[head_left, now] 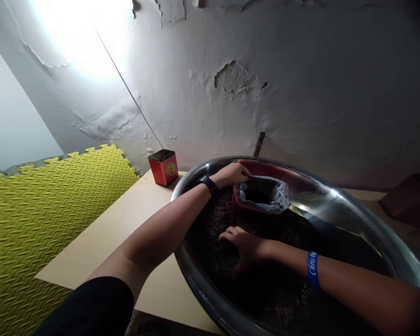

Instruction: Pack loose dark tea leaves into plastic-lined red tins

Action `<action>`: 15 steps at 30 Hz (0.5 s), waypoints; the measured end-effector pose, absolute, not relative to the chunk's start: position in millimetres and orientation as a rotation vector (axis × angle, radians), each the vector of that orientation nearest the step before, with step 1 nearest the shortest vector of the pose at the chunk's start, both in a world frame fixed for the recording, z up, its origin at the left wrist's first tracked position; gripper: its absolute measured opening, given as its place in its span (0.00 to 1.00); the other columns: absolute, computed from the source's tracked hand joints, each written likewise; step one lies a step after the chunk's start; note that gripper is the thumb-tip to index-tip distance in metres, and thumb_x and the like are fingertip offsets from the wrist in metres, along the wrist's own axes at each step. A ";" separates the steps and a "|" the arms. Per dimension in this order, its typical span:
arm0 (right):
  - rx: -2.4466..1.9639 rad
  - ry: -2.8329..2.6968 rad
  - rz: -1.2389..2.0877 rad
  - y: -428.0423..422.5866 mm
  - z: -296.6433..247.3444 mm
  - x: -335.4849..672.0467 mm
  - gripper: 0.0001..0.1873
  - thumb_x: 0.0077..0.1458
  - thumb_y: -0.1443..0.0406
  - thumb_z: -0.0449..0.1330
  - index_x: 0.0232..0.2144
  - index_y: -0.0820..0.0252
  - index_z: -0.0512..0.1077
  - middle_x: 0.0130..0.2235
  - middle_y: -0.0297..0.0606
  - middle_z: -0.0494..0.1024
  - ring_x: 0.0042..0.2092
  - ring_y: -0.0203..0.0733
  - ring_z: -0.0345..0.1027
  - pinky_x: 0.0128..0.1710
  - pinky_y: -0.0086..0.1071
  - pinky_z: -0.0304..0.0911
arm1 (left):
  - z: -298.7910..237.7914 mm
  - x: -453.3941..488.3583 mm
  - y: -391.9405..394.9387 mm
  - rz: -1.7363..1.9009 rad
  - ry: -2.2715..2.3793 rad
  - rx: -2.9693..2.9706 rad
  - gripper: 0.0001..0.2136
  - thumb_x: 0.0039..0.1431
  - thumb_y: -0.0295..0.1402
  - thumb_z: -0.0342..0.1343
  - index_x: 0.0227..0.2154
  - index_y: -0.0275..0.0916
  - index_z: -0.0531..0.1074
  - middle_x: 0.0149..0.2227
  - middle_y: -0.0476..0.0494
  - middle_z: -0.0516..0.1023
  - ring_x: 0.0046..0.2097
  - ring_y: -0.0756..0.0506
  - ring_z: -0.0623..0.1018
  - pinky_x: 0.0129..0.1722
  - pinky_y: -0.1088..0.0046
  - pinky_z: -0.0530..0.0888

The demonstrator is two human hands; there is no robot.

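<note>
A wide steel basin (pixel 210 284) holds dark, loose dry bits that look like tea leaves (pixel 224 219). Inside it, toward the back, stands a red box (pixel 255 211) lined with a clear plastic bag (pixel 283 196); the inside of the bag is too dark to make out. My left hand (pixel 233 173) grips the box's rim at its back left corner. Lower down, my right hand (pixel 247 247) is curved over the tea leaves with thumb and fingers apart. Shadow hides the thumb's tip and whatever lies under the palm.
A red tin (pixel 164 168) with a dark top and yellow label stands left of the basin on a pale board (pixel 126 224). Yellow foam matting (pixel 56 200) lies at the left. A dark red box (pixel 411 200) sits at the right, near the peeling wall (pixel 301 93).
</note>
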State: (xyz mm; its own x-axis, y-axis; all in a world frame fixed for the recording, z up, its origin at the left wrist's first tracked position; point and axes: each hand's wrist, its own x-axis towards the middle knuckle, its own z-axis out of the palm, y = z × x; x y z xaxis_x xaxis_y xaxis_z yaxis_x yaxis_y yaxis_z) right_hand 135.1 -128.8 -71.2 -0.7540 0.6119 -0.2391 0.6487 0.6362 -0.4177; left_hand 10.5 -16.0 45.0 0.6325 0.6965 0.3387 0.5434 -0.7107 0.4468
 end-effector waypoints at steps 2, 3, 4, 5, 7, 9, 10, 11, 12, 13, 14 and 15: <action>0.962 2.722 -0.723 -136.0 -67.2 131.6 0.47 0.25 0.52 0.68 0.52 0.57 0.63 0.50 0.44 0.65 0.50 0.54 0.59 0.46 0.42 0.60 | 46.0 10.7 -17.1 0.716 1.002 2.551 0.13 0.49 0.31 0.51 0.35 0.37 0.78 0.29 0.46 0.78 0.30 0.51 0.73 0.33 0.77 0.68; 0.929 2.687 -0.705 -139.7 -64.3 129.8 0.45 0.27 0.53 0.67 0.51 0.56 0.63 0.49 0.43 0.66 0.49 0.53 0.60 0.44 0.41 0.61 | 46.7 10.8 -17.9 0.710 1.004 2.547 0.13 0.50 0.31 0.51 0.35 0.37 0.78 0.29 0.46 0.78 0.30 0.51 0.73 0.33 0.77 0.68; 0.903 2.659 -0.687 -143.2 -60.7 127.9 0.42 0.30 0.53 0.66 0.51 0.56 0.64 0.48 0.43 0.67 0.47 0.53 0.62 0.41 0.40 0.62 | 47.5 10.9 -18.7 0.701 1.005 2.542 0.13 0.49 0.31 0.50 0.35 0.36 0.78 0.29 0.46 0.78 0.31 0.50 0.73 0.33 0.77 0.68; 0.878 2.640 -0.667 -146.5 -56.5 126.3 0.39 0.32 0.54 0.64 0.50 0.56 0.65 0.48 0.42 0.68 0.46 0.52 0.64 0.40 0.39 0.62 | 48.4 11.1 -19.5 0.693 1.006 2.537 0.13 0.49 0.31 0.50 0.35 0.36 0.77 0.30 0.46 0.78 0.31 0.50 0.73 0.33 0.77 0.68; 0.821 2.622 -0.612 -151.8 -46.6 123.8 0.34 0.36 0.57 0.62 0.50 0.55 0.66 0.46 0.41 0.71 0.42 0.49 0.67 0.35 0.36 0.62 | 49.9 11.2 -20.7 0.683 1.003 2.526 0.14 0.49 0.31 0.50 0.36 0.36 0.77 0.32 0.45 0.78 0.33 0.50 0.73 0.33 0.77 0.68; 0.740 2.588 -0.588 -155.1 -35.8 122.9 0.32 0.38 0.58 0.61 0.50 0.55 0.66 0.41 0.39 0.74 0.37 0.45 0.69 0.30 0.32 0.61 | 50.8 11.3 -21.0 0.680 1.002 2.517 0.14 0.49 0.30 0.50 0.36 0.36 0.77 0.34 0.45 0.79 0.34 0.49 0.74 0.35 0.77 0.68; 0.714 2.566 -0.593 -156.0 -30.3 123.0 0.32 0.38 0.59 0.60 0.50 0.55 0.66 0.38 0.38 0.74 0.34 0.43 0.69 0.27 0.31 0.59 | 51.1 11.2 -20.9 0.678 1.002 2.516 0.14 0.49 0.30 0.50 0.37 0.37 0.77 0.35 0.45 0.79 0.35 0.49 0.74 0.35 0.77 0.68; 0.705 2.550 -0.609 -156.4 -25.2 123.5 0.31 0.39 0.59 0.60 0.50 0.55 0.67 0.35 0.36 0.75 0.31 0.41 0.68 0.25 0.29 0.58 | 51.2 11.2 -20.7 0.675 1.002 2.517 0.14 0.48 0.30 0.50 0.37 0.37 0.77 0.36 0.45 0.79 0.35 0.49 0.74 0.35 0.77 0.68; 0.717 2.553 -0.629 -156.3 -20.4 124.2 0.30 0.40 0.60 0.59 0.49 0.55 0.67 0.33 0.35 0.75 0.29 0.39 0.67 0.23 0.28 0.56 | 51.4 11.2 -20.5 0.672 1.001 2.518 0.15 0.48 0.30 0.50 0.37 0.37 0.77 0.36 0.45 0.79 0.35 0.49 0.74 0.35 0.77 0.68; 0.744 2.579 -0.642 -155.6 -16.2 124.9 0.28 0.41 0.60 0.59 0.48 0.55 0.68 0.32 0.35 0.75 0.28 0.38 0.67 0.23 0.27 0.56 | 51.4 11.2 -20.3 0.670 0.998 2.521 0.15 0.48 0.30 0.50 0.37 0.37 0.77 0.36 0.45 0.79 0.35 0.50 0.74 0.35 0.77 0.68; 0.781 2.623 -0.644 -154.5 -12.6 125.6 0.26 0.41 0.59 0.58 0.47 0.56 0.68 0.33 0.35 0.75 0.29 0.38 0.67 0.23 0.27 0.56 | 51.5 11.2 -20.2 0.671 0.993 2.527 0.15 0.48 0.30 0.50 0.37 0.37 0.77 0.36 0.45 0.79 0.35 0.50 0.74 0.35 0.77 0.68; 0.818 2.674 -0.643 -152.9 -9.6 126.2 0.25 0.42 0.59 0.58 0.46 0.56 0.69 0.34 0.36 0.75 0.30 0.39 0.67 0.24 0.28 0.56 | 51.4 11.3 -20.1 0.672 0.988 2.533 0.15 0.48 0.30 0.50 0.37 0.37 0.77 0.36 0.45 0.79 0.34 0.50 0.73 0.35 0.77 0.67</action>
State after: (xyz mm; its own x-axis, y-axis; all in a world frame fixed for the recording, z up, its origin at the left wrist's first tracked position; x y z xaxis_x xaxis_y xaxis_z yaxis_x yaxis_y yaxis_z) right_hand 126.2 -152.9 -9.6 -0.8036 0.4613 -0.3760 0.5818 0.7419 -0.3334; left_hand 11.3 -20.1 51.4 0.6462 0.7001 0.3036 0.5395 -0.7005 0.4671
